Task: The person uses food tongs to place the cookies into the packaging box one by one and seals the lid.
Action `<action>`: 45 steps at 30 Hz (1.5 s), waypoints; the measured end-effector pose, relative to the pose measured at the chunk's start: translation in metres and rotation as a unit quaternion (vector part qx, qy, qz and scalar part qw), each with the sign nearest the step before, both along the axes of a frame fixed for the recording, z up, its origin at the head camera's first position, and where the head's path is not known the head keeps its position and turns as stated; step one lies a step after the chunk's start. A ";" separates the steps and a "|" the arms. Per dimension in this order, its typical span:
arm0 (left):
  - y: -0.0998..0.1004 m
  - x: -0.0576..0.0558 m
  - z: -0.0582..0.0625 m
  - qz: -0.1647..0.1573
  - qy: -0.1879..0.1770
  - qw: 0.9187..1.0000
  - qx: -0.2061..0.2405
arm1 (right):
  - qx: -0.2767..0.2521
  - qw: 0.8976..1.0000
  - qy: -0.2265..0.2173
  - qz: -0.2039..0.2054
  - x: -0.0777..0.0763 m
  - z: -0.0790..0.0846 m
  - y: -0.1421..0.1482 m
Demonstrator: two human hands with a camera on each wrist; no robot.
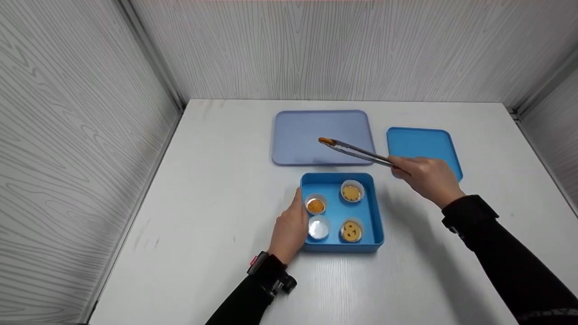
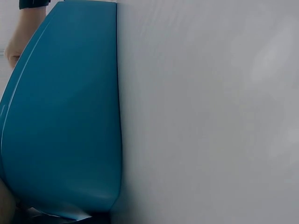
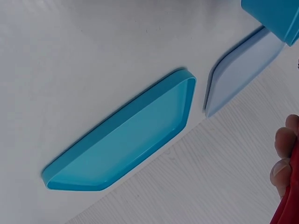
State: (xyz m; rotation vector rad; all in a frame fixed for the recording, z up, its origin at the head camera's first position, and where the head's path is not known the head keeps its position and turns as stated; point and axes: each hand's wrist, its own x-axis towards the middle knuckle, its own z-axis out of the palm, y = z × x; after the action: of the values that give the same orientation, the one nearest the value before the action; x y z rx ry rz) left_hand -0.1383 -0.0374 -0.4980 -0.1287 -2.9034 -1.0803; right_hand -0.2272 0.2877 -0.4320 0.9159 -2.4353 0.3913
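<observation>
My right hand (image 1: 426, 178) grips metal tongs (image 1: 361, 154), whose tips pinch a brown cookie (image 1: 327, 141) above the lavender tray. Fingers of that hand (image 3: 283, 175) show at the edge of the right wrist view. On the table stands a blue square box (image 1: 343, 248); my left hand (image 1: 291, 230) lies along its left wall with the fingers extended. Inside are white paper cups: one with a swirled cookie (image 1: 315, 206), one with a pale cookie (image 1: 351, 193), one with a smiley-face cookie (image 1: 351, 231). The front-left paper cup (image 1: 319, 227) holds nothing.
Behind the box lies the lavender tray (image 1: 298, 135). A shallow blue tray (image 1: 422, 142) is at the back right, partly covered by my right hand in the head view. Grey wood-grain panels (image 1: 316, 54) border the white table (image 1: 216, 180) at the back and sides.
</observation>
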 end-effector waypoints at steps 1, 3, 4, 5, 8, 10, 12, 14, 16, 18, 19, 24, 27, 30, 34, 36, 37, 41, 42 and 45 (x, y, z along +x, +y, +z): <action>0.000 0.000 0.000 0.000 -0.002 1.000 0.000 | -0.003 1.000 0.003 0.001 0.002 0.001 0.001; 0.000 0.000 0.000 -0.001 -0.005 1.000 0.000 | -0.009 1.000 0.011 0.002 0.006 0.003 0.003; 0.000 0.000 0.000 0.000 -0.006 1.000 0.000 | -0.009 1.000 0.014 0.003 0.008 0.004 0.003; 0.000 0.000 0.000 -0.001 -0.006 1.000 -0.001 | -0.007 1.000 0.020 0.003 0.011 0.005 0.004; 0.000 0.000 0.000 -0.002 0.000 1.000 0.000 | 0.005 1.000 0.029 0.006 0.017 0.009 0.007; 0.000 0.000 0.001 -0.002 0.003 1.000 0.001 | 0.012 0.999 0.034 0.009 0.021 0.012 0.009; 0.000 0.001 0.001 -0.002 0.004 1.000 0.002 | 0.016 0.999 0.039 0.013 0.024 0.014 0.012; 0.000 0.001 0.001 0.000 0.001 1.000 0.002 | 0.015 0.999 0.049 0.018 0.027 0.015 0.015; 0.000 0.001 0.001 0.001 -0.003 1.000 0.001 | 0.016 0.998 0.060 0.025 0.030 0.016 0.018; -0.001 0.000 0.001 0.002 -0.006 1.000 0.000 | 0.019 0.997 0.068 0.031 0.033 0.017 0.021; -0.001 0.000 0.001 0.002 -0.008 1.000 -0.001 | 0.021 0.997 0.071 0.034 0.035 0.018 0.022; -0.001 -0.001 0.000 -0.001 -0.007 1.000 0.001 | 0.026 0.995 0.073 0.055 0.041 0.020 0.029; -0.001 -0.001 0.001 -0.002 -0.008 1.000 0.002 | 0.024 0.995 0.072 0.068 0.045 0.021 0.030; -0.001 -0.001 0.001 -0.003 -0.013 1.000 0.004 | 0.026 0.994 0.067 0.081 0.051 0.024 0.030; -0.001 0.000 0.002 -0.005 -0.008 1.000 0.006 | 0.041 0.993 0.046 0.100 0.059 0.030 0.029; -0.001 0.000 0.001 -0.009 0.001 1.000 0.006 | 0.044 0.992 0.031 0.113 0.063 0.034 0.029; -0.002 0.001 0.000 -0.011 0.006 1.000 0.006 | 0.045 0.992 0.023 0.119 0.065 0.036 0.029; -0.002 0.002 -0.001 -0.014 0.017 1.000 0.006 | 0.040 0.989 -0.001 0.144 0.071 0.042 0.030; -0.002 0.002 -0.001 -0.014 0.017 1.000 0.006 | 0.040 0.988 -0.005 0.148 0.072 0.043 0.030; -0.003 0.002 0.000 -0.015 0.017 1.000 0.008 | 0.045 0.986 -0.014 0.157 0.075 0.044 0.031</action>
State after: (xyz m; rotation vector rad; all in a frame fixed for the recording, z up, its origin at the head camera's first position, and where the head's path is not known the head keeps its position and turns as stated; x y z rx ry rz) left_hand -0.1364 -0.0407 -0.4980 -0.1878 -2.8711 -1.0942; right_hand -0.1520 0.3191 -0.3878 1.3497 -2.3517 0.4088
